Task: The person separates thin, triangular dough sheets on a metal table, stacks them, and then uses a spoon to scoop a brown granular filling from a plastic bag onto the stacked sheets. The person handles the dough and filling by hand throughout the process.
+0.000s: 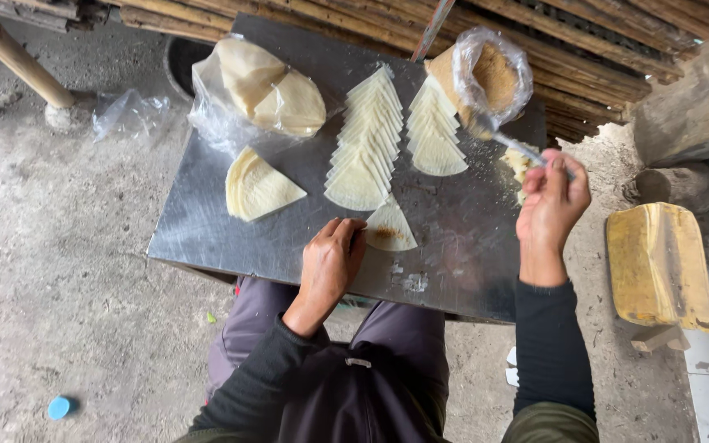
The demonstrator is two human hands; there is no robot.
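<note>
1. Where the table [207,238] carries the work, a grey metal sheet sits low over the person's knees, with bare ground around it.
2. Left hand [331,261]: flat, fingers pressing the left edge of a single wedge [389,230] at the near middle of the table. No grip closed round anything.
3. Wedge: pale wrapper cut as a quarter-round, a brown dab of filling on it. Tip points away from the person, curved edge nearest; long axis runs near to far.
4. Right hand [551,205]: clenched on the handle of a spoon [509,141], bowl end reaching up-left to the mouth of a bag [492,78] of brown crumb at the far right.
5. Spoon: long axis slants from the hand at lower right to the bag at upper left.
6. Rows [371,139]: two overlapping fans of wedges at the centre, tips pointing away. A loose stack [258,189] lies left; more wrappers lie in clear plastic [260,86] at far left.
7. Risk, judged: crumb may spill from the spoon across the rows on its way to the wedge, since the path passes over them.
8. Risk, judged: the open bag leans on bamboo and could tip if the spoon drags its rim.
9. Risk, judged: the thin wedge may slide or tear under uneven finger pressure.
</note>
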